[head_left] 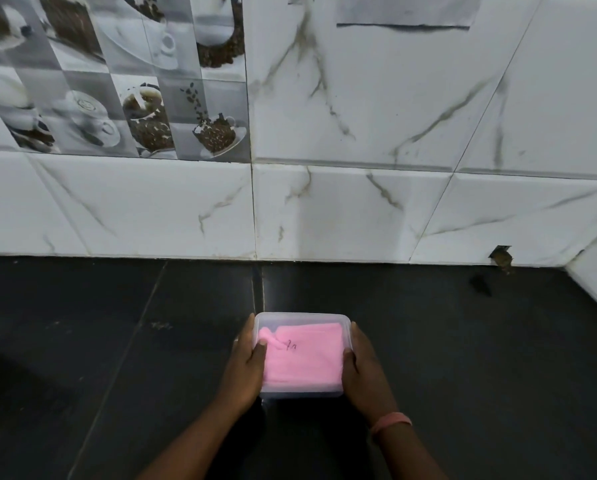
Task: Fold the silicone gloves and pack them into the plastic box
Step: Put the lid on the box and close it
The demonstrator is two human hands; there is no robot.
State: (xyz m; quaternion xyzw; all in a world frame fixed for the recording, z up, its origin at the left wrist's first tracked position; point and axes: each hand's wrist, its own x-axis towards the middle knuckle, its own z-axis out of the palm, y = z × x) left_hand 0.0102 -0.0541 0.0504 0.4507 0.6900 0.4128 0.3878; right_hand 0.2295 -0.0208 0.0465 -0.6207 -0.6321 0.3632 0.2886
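A clear plastic box (302,318) with a translucent lid rests on the dark counter in the lower middle of the head view. Folded pink silicone gloves (304,358) fill its inside and show through the lid. A small dark scribble marks the lid near its centre. My left hand (243,368) grips the box's left side, thumb lying over the lid's edge. My right hand (363,367) grips the right side the same way. A pink band circles my right wrist.
The black stone counter (117,341) runs back to a white marble-tiled wall (359,209). Coffee-themed picture tiles (117,81) sit at upper left. A chipped hole with debris (501,259) is at the wall's base on the right.
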